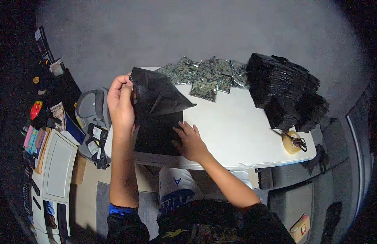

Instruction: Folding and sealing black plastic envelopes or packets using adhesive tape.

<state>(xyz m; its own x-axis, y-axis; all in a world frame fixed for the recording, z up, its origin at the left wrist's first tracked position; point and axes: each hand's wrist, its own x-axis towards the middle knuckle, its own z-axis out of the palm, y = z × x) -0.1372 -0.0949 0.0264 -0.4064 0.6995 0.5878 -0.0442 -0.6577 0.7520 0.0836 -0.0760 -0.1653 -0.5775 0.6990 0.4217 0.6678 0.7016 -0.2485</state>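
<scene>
My left hand [121,103] pinches the upper left edge of a black plastic bag [158,89], thumb against fingers. The bag is raised off the table, its loose corner pointing right. Beneath it lies a flat, dark black piece [156,134] at the table's near left; I cannot tell whether it is one bag or a pile. My right hand [191,144] rests with fingers spread on the right edge of that dark piece and the white tabletop beside it.
Clear packets of camouflage fabric [204,79] lie along the far edge of the white table [229,130]. A tall heap of folded black bags [282,89] stands at the right. Nearer are a tape roll [290,146] and scissors [301,143]. A grey chair [90,105] is at the left.
</scene>
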